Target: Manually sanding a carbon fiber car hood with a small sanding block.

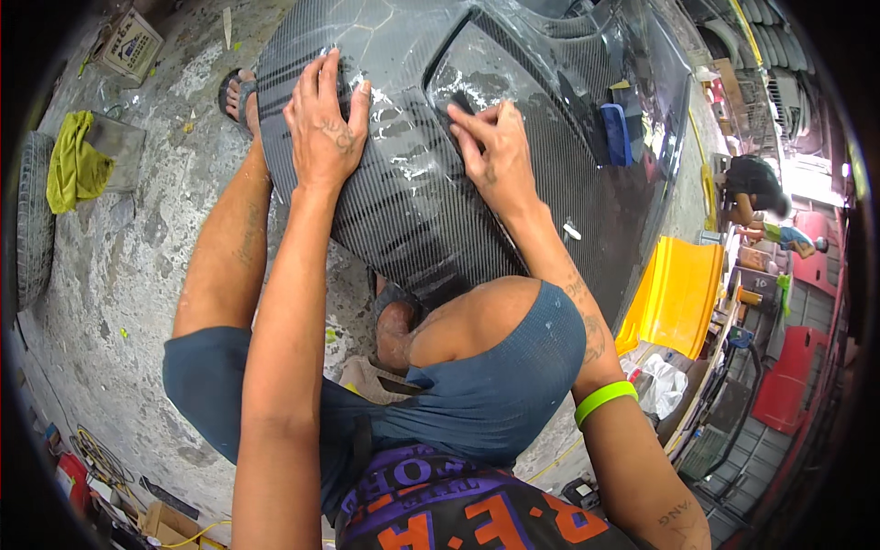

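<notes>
A large glossy carbon-fibre panel [596, 211] with white smears lies before me. My left hand [325, 124] rests open on its left part, fingers stretched along the surface. My right hand [490, 151] pinches a small dark pad [461, 99] against the panel beside a recessed angular edge. Farther right on the same surface are a blue plastic block [616, 135] and a small white object [572, 231].
A yellow-green cloth [73, 165], a tyre [35, 220] and a box [128, 41] sit at left. At right are yellow panels [674, 293], white plastic [662, 385], red panels [788, 376] and two other people [752, 183], [797, 238] in the background.
</notes>
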Available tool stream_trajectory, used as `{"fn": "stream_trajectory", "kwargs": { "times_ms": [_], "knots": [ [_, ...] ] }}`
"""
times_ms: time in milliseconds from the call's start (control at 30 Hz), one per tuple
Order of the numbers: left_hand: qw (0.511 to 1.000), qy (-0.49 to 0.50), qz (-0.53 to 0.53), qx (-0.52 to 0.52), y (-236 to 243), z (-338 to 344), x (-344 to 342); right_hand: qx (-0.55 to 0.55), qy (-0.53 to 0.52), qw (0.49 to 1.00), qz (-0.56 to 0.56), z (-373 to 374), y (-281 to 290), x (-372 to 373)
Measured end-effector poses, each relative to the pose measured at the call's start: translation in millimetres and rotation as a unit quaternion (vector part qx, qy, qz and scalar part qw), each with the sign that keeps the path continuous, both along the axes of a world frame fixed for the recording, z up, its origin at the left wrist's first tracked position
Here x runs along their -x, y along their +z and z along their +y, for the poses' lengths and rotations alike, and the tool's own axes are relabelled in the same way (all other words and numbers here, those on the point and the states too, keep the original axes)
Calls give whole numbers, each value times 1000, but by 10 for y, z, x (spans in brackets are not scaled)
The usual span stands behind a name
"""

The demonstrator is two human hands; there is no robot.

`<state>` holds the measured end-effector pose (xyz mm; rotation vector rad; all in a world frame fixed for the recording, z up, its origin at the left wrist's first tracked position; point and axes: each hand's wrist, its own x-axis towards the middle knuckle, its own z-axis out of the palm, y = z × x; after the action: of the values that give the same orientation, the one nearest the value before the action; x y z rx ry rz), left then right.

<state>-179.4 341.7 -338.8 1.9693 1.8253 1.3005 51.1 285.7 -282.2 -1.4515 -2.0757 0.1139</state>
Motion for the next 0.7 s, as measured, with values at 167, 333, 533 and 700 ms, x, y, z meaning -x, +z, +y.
{"fn": "stream_trajectory", "kwargs": {
  "times_ms": [167, 333, 533, 700],
  "knots": [
    [1000, -7, -10, 5, -19, -13, -50, 11, 0, 1000, 3, 5, 43, 2],
    [1000, -3, -9, -5, -36, -5, -34, 25, -2, 1000, 15, -101, -5, -3],
    [1000, -2, -8, -10, -54, 11, -25, -1, 9, 1000, 0, -5, -2, 11],
    [1000, -7, -8, -5, -61, 6, -11, -21, 27, 999, -19, 266, -11, -56]
  ]
}}
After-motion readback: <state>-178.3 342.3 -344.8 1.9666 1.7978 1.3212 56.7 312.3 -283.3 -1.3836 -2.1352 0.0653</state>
